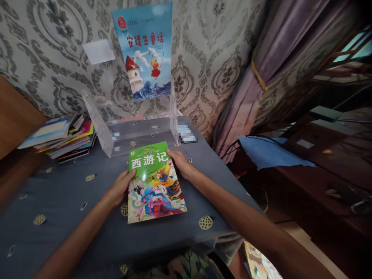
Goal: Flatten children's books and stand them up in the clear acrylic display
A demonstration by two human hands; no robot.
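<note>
Being gripped at opposite edges by the left hand (pixel 119 186) and right hand (pixel 180 164), the glossy green book (pixel 154 188) (over the table (pixel 65 201), near the clear rack (pixel 102 133)) could be dropped if either hold is loosened.

The cloth-covered table (pixel 64 203) bears a book stack (pixel 65 135), a clear rack (pixel 139 130) and a blurred item (pixel 186 133).

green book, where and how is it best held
The green book is probably best gripped by its long side edges, one hand from each side, thumbs on top: it looks flat and thin, both edges exposed. The left hand and right hand hold it there.
</note>
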